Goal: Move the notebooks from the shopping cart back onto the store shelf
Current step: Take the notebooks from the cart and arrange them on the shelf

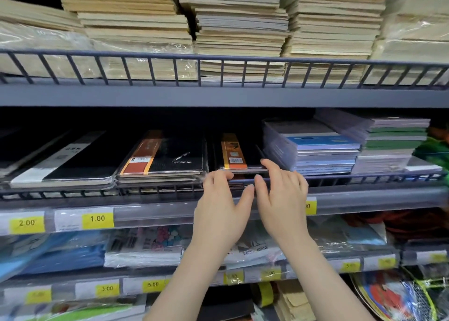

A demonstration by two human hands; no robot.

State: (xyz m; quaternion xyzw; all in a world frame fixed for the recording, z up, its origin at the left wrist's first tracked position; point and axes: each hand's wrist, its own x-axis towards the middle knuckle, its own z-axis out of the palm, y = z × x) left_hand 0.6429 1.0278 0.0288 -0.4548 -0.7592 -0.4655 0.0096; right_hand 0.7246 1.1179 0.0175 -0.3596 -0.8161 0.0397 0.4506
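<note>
Both forearms are raised from the lower edge toward the middle shelf [364, 200]. Left hand [222, 205]: fingers straight and relaxed, tips laid on the wire front rail [340, 178], nothing gripped. Right hand [283, 199]: grip likewise loose, fingertips set against the near edge of the black notebook with an orange band [234, 154], which is lain flat on that shelf. Beside it on the left, a matching black notebook stack [165, 160] is shelved; on the right, blue-covered pads [313, 150]. Yellow price tags [97, 220] are fixed below.
</note>
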